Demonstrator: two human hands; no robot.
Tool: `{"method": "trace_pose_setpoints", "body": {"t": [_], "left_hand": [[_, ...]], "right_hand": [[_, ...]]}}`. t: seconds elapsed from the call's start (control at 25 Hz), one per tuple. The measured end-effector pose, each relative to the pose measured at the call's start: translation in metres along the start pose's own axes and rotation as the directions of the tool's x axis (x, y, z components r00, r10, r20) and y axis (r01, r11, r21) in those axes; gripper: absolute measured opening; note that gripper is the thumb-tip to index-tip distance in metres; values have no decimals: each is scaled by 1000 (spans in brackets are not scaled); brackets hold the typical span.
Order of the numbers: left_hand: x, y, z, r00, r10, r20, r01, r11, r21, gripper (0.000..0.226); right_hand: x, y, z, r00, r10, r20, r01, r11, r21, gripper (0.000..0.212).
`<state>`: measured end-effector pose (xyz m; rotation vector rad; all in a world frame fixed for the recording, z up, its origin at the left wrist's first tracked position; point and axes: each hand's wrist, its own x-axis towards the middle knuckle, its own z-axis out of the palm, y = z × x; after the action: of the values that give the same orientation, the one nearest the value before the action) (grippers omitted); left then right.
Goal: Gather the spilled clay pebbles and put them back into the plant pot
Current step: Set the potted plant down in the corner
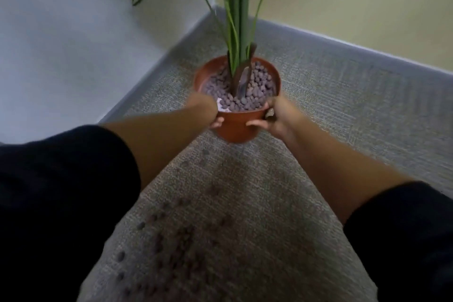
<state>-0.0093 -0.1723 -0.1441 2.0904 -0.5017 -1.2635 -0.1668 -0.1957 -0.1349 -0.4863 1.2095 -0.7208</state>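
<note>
While the small brown clay pebbles (176, 240) lay scattered on the grey carpet (331, 110) between the forearms, the round terracotta plastic pot (235, 127) stood further ahead. The left hand (212, 115) and right hand (274, 117) gripped its sides, probably to steady it. Pale walls (61, 32) closed the corner behind; carpet to the right remained open.

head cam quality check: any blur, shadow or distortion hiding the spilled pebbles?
Head view: motion blur smears both hands gripping the pot; spilled pebbles on the carpet are soft and dim in the person's shadow; pebbles in the pot read sharper; wide-angle bending at the skirting edges; no glare.
</note>
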Motion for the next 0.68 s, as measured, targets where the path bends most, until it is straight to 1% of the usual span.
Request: {"method": "trace_pose_setpoints", "body": {"t": [0.04,0.08,0.16,0.24,0.32,0.4,0.48,0.56,0.64,0.68], "left_hand": [[1,3,-5,999,30,-25,-30,1000,7,35],[2,7,-10,999,25,-39,-25,1000,4,37],[4,17,-15,1000,8,2,-8,999,31,37],[5,23,-19,999,16,28,-19,996,87,30],[12,23,-20,1000,-3,10,2,997,78,33],[25,20,-18,999,-8,-33,9,1000,19,37],[35,19,-17,998,-26,-61,22,998,-67,40],[42,18,-17,994,-77,-81,62,983,-173,47],[41,18,-20,997,-77,-26,69,972,-226,54],[39,15,-24,999,-35,36,42,979,-198,56]], "right_hand": [[0,7,2,1000,0,1,0,999,48,73],[1,13,6,1000,0,20,-1,995,95,78],[7,16,14,1000,-14,21,10,985,175,86],[13,17,21,999,-36,9,34,984,177,90],[22,16,22,999,-42,14,40,989,144,89],[28,13,18,999,-42,31,39,995,91,86],[30,8,17,998,-46,53,43,997,60,85],[27,8,21,997,-57,47,56,998,30,80],[21,10,21,994,-106,41,107,993,-43,70],[18,13,21,990,-133,43,136,987,-90,62]]}}
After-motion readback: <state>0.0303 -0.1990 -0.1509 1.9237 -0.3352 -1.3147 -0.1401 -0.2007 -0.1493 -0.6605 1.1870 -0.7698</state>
